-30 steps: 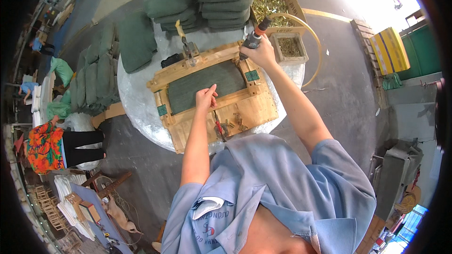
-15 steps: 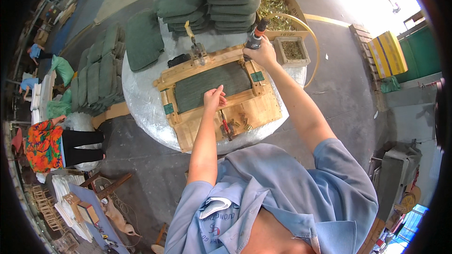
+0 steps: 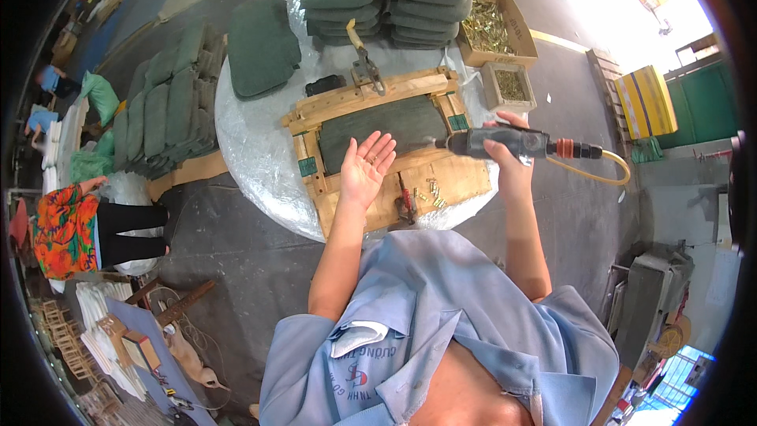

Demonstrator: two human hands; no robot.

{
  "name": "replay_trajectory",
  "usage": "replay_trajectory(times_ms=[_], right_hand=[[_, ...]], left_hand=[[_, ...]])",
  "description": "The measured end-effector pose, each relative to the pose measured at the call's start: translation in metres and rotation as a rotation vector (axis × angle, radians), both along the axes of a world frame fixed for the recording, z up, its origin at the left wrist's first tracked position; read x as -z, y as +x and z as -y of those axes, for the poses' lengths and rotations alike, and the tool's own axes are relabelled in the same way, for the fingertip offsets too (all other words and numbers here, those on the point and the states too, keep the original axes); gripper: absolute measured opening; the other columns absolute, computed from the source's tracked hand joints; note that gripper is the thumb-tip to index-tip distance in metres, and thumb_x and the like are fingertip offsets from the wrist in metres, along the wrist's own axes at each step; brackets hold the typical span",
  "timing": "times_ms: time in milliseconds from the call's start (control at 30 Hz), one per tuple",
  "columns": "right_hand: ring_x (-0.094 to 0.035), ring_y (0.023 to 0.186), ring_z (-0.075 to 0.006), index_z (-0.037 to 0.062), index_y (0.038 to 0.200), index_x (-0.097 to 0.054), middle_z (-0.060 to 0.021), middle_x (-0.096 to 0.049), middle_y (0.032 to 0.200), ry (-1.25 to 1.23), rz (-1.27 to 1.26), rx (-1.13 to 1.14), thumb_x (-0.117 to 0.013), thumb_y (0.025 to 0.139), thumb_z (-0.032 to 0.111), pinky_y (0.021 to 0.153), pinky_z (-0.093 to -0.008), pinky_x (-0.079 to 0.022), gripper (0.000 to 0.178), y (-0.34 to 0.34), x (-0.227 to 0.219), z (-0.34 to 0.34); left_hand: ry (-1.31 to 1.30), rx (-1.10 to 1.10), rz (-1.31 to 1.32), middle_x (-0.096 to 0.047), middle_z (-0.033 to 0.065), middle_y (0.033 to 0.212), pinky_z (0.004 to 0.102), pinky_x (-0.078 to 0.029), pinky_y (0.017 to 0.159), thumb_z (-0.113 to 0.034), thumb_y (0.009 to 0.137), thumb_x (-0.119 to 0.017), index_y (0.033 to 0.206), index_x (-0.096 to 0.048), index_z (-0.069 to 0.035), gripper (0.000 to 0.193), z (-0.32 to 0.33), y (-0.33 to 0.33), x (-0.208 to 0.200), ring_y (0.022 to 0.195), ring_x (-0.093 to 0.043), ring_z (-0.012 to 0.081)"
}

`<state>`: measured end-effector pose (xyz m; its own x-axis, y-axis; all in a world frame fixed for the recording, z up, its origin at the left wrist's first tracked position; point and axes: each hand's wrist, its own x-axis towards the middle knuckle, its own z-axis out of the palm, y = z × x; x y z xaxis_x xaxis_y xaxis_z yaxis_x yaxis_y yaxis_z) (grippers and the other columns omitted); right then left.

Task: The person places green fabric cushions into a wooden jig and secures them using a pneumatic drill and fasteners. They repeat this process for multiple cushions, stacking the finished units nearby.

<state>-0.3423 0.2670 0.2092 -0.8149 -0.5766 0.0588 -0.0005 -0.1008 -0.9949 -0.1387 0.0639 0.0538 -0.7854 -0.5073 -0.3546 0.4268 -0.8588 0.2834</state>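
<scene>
The drill [image 3: 516,142] has swung over the jig's [image 3: 465,177] right edge, gripped by the right hand [image 3: 516,173], best aimed clear of the spread left hand [image 3: 365,173].

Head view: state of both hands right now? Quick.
Left hand: open, palm up; small item at the base of the fingers, too small to identify.
Right hand: closed, grip around the pneumatic driver.

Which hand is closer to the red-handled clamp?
Left. The left hand, palm up, is just left of the red-handled clamp; the right hand, gripping a drill, is farther off to its right.
</scene>
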Motion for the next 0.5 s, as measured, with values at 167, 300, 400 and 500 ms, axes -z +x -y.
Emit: replay_trajectory(times_ms=[167,300,400,500], right_hand=[[-0.066,0.120,-0.0231,0.0033,0.140,-0.059,-0.0141,-0.069,0.125,-0.044,0.041,0.008,-0.077,0.080,0.001,0.109,-0.0388,-0.051,0.063,0.056,-0.006,0.001],[-0.065,0.122,-0.0237,0.0032,0.139,-0.059,-0.0151,-0.069,0.125,-0.074,0.013,0.051,-0.080,0.080,0.003,0.110,-0.0401,-0.050,0.063,0.086,-0.010,0.010],[-0.065,0.122,-0.0239,0.0039,0.139,-0.059,-0.0158,-0.069,0.125,-0.083,-0.006,0.073,-0.079,0.080,0.002,0.110,-0.0405,-0.051,0.062,0.102,-0.013,0.016],[-0.065,0.122,-0.0239,0.0045,0.138,-0.059,-0.0162,-0.069,0.126,-0.094,-0.022,0.065,-0.079,0.080,0.000,0.110,-0.0406,-0.051,0.061,0.114,-0.011,0.020]], left_hand=[[-0.110,0.097,-0.034,-0.062,0.0256,0.151,0.0471,-0.052,0.116,-0.053,0.116,-0.040,0.153,-0.053,0.004,0.069,0.009,0.008,-0.031,0.139,-0.061,0.0365],[-0.109,0.133,-0.084,-0.059,0.0260,0.155,0.0473,-0.052,0.116,-0.051,0.117,-0.040,0.155,-0.051,0.005,0.069,0.016,0.021,-0.046,0.141,-0.060,0.0373],[-0.087,0.155,-0.118,-0.059,0.0256,0.154,0.0459,-0.054,0.115,-0.049,0.117,-0.039,0.154,-0.052,0.005,0.067,0.022,0.033,-0.047,0.139,-0.061,0.0365],[-0.089,0.174,-0.081,-0.061,0.0251,0.152,0.0460,-0.054,0.116,-0.047,0.117,-0.041,0.153,-0.053,0.005,0.064,0.026,0.041,-0.044,0.139,-0.061,0.0363]])
